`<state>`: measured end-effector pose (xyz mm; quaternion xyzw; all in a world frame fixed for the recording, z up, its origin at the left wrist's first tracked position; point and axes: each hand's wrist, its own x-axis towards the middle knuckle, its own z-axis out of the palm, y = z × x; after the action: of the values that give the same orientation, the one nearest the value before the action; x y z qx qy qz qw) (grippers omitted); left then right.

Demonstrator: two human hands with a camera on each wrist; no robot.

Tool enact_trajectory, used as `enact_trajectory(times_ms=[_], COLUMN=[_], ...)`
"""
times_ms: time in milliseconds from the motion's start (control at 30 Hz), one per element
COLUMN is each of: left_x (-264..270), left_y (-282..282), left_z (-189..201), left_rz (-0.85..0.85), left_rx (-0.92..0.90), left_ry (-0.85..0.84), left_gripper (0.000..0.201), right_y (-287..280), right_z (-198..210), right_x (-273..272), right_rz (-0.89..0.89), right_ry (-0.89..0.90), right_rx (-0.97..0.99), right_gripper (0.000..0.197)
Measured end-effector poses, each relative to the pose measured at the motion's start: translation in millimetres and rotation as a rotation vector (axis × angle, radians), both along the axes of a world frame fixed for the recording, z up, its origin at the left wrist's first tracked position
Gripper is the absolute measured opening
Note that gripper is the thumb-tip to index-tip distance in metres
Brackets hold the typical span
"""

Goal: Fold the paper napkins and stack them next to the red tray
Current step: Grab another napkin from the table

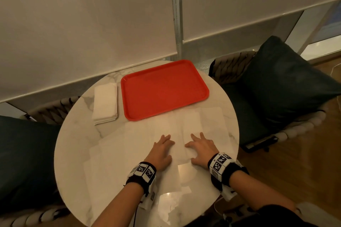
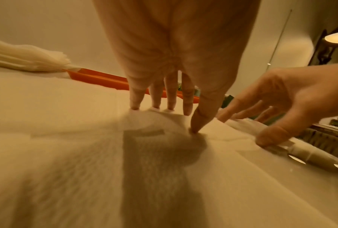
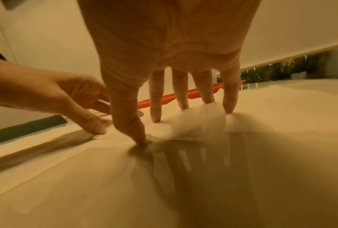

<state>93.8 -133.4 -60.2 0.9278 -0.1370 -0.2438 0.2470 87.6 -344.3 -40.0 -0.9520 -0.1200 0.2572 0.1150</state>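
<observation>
Hands both rest on unfolded paper napkins [image 1: 184, 131] spread over the near half of the round marble table [image 1: 73, 143]. Left hand [image 1: 161, 150] lies palm down, fingers straight and slightly spread, fingertips [image 2: 135, 106] and thumb pressing the paper; grip apart, nothing clamped. Right hand [image 1: 202, 148] sits just beside it, also palm down with fingers extended; in the right wrist view a small ridge of napkin bunches up between its fingertips [image 3: 156, 118], but no pinch is evident, so grip reads as apart. The two hands are near each other without touching. Red tray [image 1: 164, 89] lies at the far side of the table, its near edge overlapped by or touching the spread napkins; which of the two cannot be told. Stack of folded napkins [image 1: 105, 103] sits just left of the tray, apart from it. Dark cushioned chairs [image 1: 280, 83] stand on either side of the table.
</observation>
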Motion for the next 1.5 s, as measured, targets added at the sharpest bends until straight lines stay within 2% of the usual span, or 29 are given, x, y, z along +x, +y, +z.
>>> enact_trajectory(times_ms=[133, 333, 433, 533, 667, 800, 933, 1033, 1200, 1333, 1500], left_x=[0, -12, -20, -25, -26, -25, -25, -27, -26, -23, -24], left_y=[11, 22, 22, 23, 26, 28, 29, 31, 31, 33, 35], left_z=[1, -3, -7, -10, -11, -12, -12, -15, -17, -17, -21], left_rz=[0.023, 0.221, 0.294, 0.267, 0.217, 0.186, 0.196, 0.208, 0.219, 0.210, 0.204], left_rx=[-0.064, -0.158, -0.086, 0.016, 0.052, 0.081, 0.061, 0.043, 0.023, 0.020, 0.022], left_ry=[0.024, -0.087, -0.115, -0.127, -0.129, -0.135, -0.144, -0.161, -0.162, -0.152, -0.143], left_gripper=[0.073, 0.094, 0.101, 0.101, 0.094, 0.089, 0.086, 0.085, 0.087, 0.088, 0.090], right_y=[-10, -28, -33, -36, -38, -44, -54, -51, -31, -22, -20], right_z=[3, 3, 1, -1, 0, 8, 18, 14, -6, -19, -25], right_x=[2, 5, 5, 7, 7, 11, 47, 89, 138, 149, 145], right_rz=[0.025, 0.004, -0.027, -0.021, -0.053, -0.063, -0.305, -0.473, -0.599, -0.596, -0.612], right_ry=[0.026, 0.001, -0.056, -0.097, -0.103, -0.043, -0.048, -0.088, -0.044, -0.061, -0.123], right_rx=[0.038, 0.134, 0.153, 0.152, 0.154, 0.140, 0.325, 0.377, 0.389, 0.274, 0.282], right_gripper=[0.062, 0.052, 0.037, 0.022, 0.012, 0.017, 0.027, 0.039, 0.050, 0.039, 0.024])
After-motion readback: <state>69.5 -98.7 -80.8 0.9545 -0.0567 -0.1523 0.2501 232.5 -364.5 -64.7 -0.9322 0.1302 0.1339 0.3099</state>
